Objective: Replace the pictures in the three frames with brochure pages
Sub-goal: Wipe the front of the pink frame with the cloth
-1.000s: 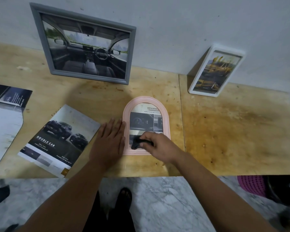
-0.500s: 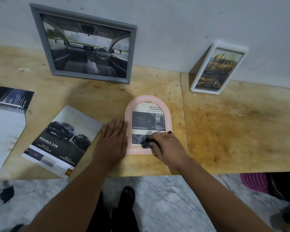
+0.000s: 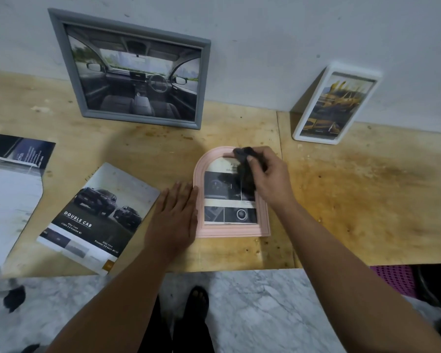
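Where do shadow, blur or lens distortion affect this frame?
Head view: a soft shadow darkens the table behind the pink frame; the dark cloth in the right hand is blurred; wide-angle distortion tilts the grey frame.

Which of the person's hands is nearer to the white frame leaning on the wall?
Right. The right hand, holding a dark cloth on the pink arched frame, lies below-left of the white frame; the left hand rests farther left, beside the pink frame.
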Demonstrator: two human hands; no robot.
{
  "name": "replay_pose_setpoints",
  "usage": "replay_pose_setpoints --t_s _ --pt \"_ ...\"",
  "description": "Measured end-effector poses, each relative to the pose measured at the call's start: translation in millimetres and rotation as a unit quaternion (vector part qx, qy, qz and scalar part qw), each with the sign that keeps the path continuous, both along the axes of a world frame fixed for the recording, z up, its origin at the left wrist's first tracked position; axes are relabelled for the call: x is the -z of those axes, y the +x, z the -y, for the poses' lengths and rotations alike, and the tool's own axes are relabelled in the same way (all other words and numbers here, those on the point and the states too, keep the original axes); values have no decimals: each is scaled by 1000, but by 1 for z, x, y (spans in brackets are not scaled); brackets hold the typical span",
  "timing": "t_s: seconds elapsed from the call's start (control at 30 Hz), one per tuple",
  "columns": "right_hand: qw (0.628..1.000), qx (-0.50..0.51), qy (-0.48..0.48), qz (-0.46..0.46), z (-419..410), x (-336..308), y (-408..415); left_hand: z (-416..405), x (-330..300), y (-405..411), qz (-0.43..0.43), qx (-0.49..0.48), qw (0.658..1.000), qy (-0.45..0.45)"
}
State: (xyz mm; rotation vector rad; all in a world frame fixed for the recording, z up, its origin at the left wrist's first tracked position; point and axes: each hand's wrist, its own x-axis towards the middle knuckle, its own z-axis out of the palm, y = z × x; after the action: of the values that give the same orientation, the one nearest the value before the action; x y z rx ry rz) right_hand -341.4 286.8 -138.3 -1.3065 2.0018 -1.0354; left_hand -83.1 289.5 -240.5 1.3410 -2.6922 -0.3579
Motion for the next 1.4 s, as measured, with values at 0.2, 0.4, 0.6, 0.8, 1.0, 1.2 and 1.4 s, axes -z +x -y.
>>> replay_pose_setpoints --t_s 0.2,0.4,0.6,0.8,1.0,1.2,1.4 --pt "952 -168 93 -239 19 52 18 0 0 0 2 -1 1000 1" --pt "949 -216 -18 -229 -19 72 46 0 -1 -1 10 2 1000 2" --pt "962 -218 41 -161 -64 59 52 0 1 0 12 3 1000 4" --pt "978 -74 89 171 -72 24 37 2 -1 -1 9 7 1000 3" --pt "900 247 14 359 -100 11 -56 1 -12 -4 8 -10 999 34" --pt "924 324 188 74 -129 34 -125 9 -27 -12 37 -26 998 46" --pt "923 272 187 -195 -136 29 -96 22 -45 -23 19 -76 996 48"
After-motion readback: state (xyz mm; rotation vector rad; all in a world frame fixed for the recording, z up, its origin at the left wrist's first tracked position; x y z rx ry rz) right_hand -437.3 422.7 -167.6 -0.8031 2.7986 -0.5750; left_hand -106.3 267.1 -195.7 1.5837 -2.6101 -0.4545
